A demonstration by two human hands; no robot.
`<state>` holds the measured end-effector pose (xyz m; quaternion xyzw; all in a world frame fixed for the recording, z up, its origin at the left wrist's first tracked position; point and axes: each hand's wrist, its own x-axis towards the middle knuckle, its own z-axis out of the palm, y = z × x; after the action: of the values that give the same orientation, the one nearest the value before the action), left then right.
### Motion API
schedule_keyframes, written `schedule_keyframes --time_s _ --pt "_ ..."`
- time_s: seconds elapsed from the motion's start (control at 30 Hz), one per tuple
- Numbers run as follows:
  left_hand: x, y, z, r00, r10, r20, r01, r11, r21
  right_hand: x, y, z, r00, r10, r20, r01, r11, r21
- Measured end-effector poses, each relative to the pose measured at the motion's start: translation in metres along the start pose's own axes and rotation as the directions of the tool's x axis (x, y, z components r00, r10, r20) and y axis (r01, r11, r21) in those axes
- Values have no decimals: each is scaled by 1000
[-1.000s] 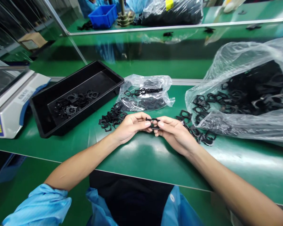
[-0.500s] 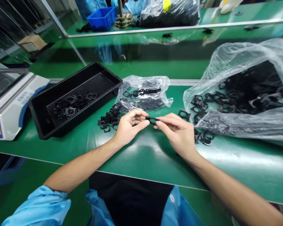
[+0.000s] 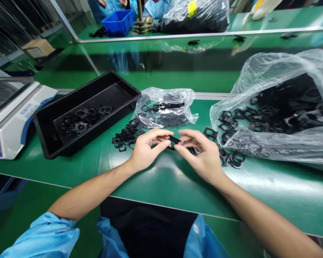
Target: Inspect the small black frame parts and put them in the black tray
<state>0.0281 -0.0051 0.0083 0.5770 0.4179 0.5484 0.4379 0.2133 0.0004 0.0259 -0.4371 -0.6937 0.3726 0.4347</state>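
My left hand (image 3: 148,148) pinches a small black plastic ring piece (image 3: 174,139) between thumb and fingers, held tilted above the green table. Close to the piece's right end is my right hand (image 3: 203,152), its thumb and index finger apart and curved around that end; the thumb tip is at or very near the edge. More black pieces (image 3: 194,151) show behind the right thumb, and I cannot tell whether they lie on the table or rest in the palm. Left of my hands is a loose pile of similar black ring pieces (image 3: 125,136).
A black tray (image 3: 115,77) holding several pieces stands at the left, beside a white scale (image 3: 18,118). A clear bag (image 3: 188,94) of pieces lies beyond my hands. At the right, a large open plastic bag (image 3: 258,64) spills pieces. A blue bin (image 3: 118,23) stands across the partition, near another person.
The black ring piece has turned from nearly flat to tilted. My right index finger has lifted away from its thumb, while my left hand keeps its pinch. The view has shifted slightly.
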Motion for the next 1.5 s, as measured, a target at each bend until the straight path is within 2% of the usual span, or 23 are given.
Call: schedule_keyframes --time_s 0.13,0.23,0.3,0.57,0.83,0.93,1.03,1.13,1.2,1.27,1.37,1.43,1.5 --pt "-3 -1 0 980 198 -15 -193 969 152 1 0 2 998 27 61 -29 999 35" --pt "-2 -1 -1 919 393 26 -386 883 268 0 -1 2 999 -33 41 33 999 8" --pt "-1 -2 -2 887 459 42 -449 840 304 0 -1 2 997 -69 30 69 998 -2" --pt "1 0 -4 852 515 88 -509 779 367 -1 -2 1 993 -104 46 105 994 -16" --pt "1 1 -3 862 504 63 -490 792 365 -2 0 1 984 -172 40 175 982 -77" --pt "1 1 -3 858 504 98 -503 785 363 -2 1 1 982 -182 41 184 980 -77" --pt "1 2 -3 902 422 89 -427 843 328 -2 2 0 977 -206 55 210 974 -85" --pt "3 2 -4 979 201 43 -205 965 164 -2 2 -1 964 -256 75 264 958 -114" --pt "6 1 -5 994 68 83 -72 997 40 -2 3 -1 951 -298 86 307 943 -128" --pt "8 2 -5 991 1 130 3 1000 -31 -2 4 -2 947 -305 100 317 940 -126" --pt "7 5 -5 987 -64 145 74 996 -60 -4 1 -3 975 -186 122 198 976 -88" --pt "3 7 -5 980 -108 165 117 992 -46 -6 -2 -4 989 -38 144 40 999 -7" --pt "1 5 -6 972 -147 183 155 988 -27 -8 -4 -4 975 120 189 -143 984 109"
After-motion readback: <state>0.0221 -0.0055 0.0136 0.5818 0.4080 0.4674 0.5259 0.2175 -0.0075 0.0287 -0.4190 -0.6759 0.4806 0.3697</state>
